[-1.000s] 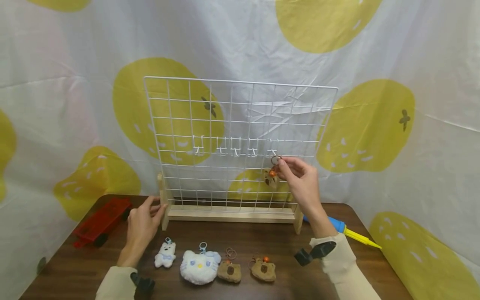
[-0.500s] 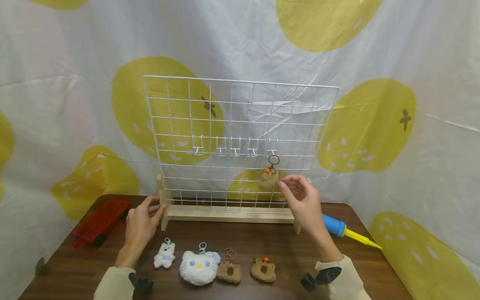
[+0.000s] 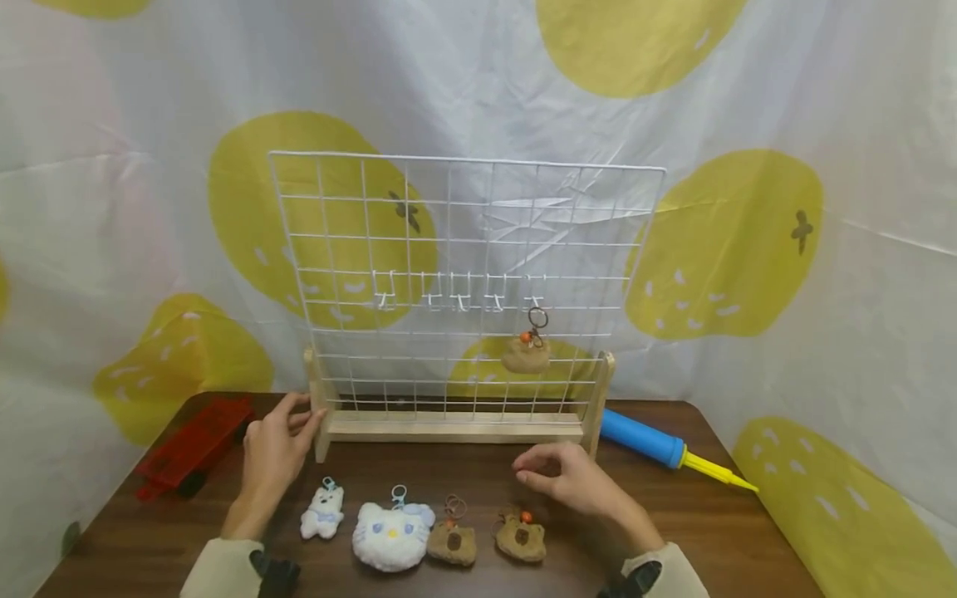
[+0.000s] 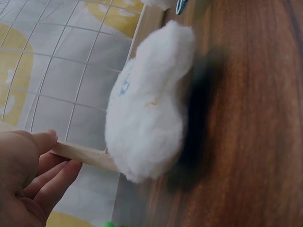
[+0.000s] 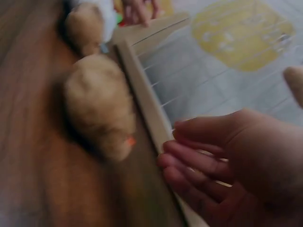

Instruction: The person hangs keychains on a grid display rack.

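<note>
My left hand (image 3: pixel 275 440) pinches the left wooden upright (image 3: pixel 316 407) of a stand that carries a white wire grid; thumb and fingers lie either side of the wood (image 4: pixel 87 155) in the left wrist view. A brown plush keychain (image 3: pixel 526 355) with an orange bead hangs by its ring (image 3: pixel 538 317) at the rightmost white hook (image 3: pixel 533 301), face turned away. Nothing is in my right hand (image 3: pixel 571 477), its fingers loosely bent above the table, behind and right of another brown plush keychain (image 3: pixel 521 540). In the right wrist view this hand (image 5: pixel 236 161) is beside the wooden base.
Several other hooks (image 3: pixel 459 301) line the grid. In front lie a small white bear keychain (image 3: pixel 322 513), a white cat-face plush keychain (image 3: pixel 392 536) and a brown plush keychain (image 3: pixel 452 544). A red toy cart (image 3: pixel 196 448) stands left, a blue-and-yellow pump (image 3: pixel 643 438) right.
My right hand has let go of the brown plush keychain, which now hangs at the rightmost hook, and has come down toward the table. The left hand keeps its grip on the upright.
</note>
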